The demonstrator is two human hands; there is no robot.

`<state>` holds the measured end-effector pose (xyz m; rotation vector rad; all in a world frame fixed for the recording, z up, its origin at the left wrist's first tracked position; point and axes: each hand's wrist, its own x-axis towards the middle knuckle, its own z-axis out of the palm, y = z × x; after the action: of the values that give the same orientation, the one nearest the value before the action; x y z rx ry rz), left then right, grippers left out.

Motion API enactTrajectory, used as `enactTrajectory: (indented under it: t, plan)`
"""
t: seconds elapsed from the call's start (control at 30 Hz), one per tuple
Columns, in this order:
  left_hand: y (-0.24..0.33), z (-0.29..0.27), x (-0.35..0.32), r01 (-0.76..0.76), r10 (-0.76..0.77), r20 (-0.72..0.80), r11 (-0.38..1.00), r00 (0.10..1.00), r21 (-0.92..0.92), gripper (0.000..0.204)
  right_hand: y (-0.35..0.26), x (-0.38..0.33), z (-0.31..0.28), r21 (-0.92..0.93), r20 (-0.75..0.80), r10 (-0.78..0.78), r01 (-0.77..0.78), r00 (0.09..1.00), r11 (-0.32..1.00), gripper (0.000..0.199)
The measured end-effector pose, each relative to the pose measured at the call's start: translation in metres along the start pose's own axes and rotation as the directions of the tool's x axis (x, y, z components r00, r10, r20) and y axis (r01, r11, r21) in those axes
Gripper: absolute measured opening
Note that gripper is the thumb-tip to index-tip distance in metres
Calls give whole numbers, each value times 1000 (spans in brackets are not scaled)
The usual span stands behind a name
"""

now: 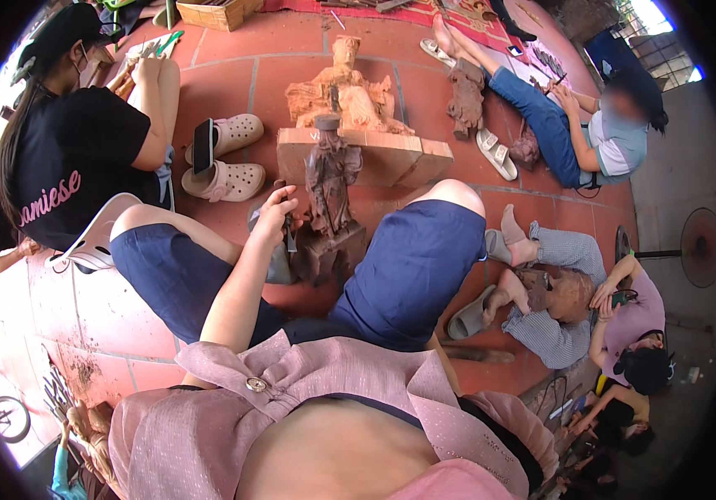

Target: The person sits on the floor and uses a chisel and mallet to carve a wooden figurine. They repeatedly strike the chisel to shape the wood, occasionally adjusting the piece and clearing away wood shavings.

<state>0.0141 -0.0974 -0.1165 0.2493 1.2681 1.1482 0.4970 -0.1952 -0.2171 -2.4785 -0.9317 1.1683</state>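
Note:
Between my knees stands a dark brown carved wooden statue [330,179], a robed figure with a flat-topped hat on a rough block base. My left hand [275,215] is closed just left of the statue. It grips what looks like a carving chisel [291,242], its narrow metal blade pointing down and its dark handle end showing above the fingers. Whether the blade touches the wood, I cannot tell. Behind it, a lighter orange carving of a seated figure [345,96] rests on a thick wooden block [366,154]. My right hand is out of sight; only a bit of that arm shows.
Pale clogs [229,179] with a phone [202,146] propped on them sit to the left. A person in black [83,142] sits beyond. At right, other seated people work near carvings [465,96] and sandals [497,154]. Red tiles [241,75] cover the floor.

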Motion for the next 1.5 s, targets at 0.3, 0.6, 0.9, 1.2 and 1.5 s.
enactTrajectory:
  t: [0.3, 0.6, 0.9, 1.2, 1.5]
  plan:
    - [-11, 28, 14, -299, 328, -46, 904, 944, 305, 49, -163, -46, -85, 665, -518, -294, 595, 803, 452, 34]
    - [-8, 36, 18, -280, 342, -86, 869, 936, 407, 48, -351, -196, -76, 642, -495, -733, 765, 467, 54, 35]
    - [-19, 31, 20, -302, 357, -114, 892, 927, 338, 43, -314, -109, 101, 546, 464, -622, 349, 631, 762, 89]
    - [-20, 34, 23, -289, 367, -177, 890, 913, 354, 39, -294, -95, 174, 723, 328, -691, 299, 645, 623, 74]
    - [-28, 37, 23, -300, 329, -63, 912, 942, 279, 43, -294, -102, 170, 783, 194, -559, 216, 806, 583, 63]
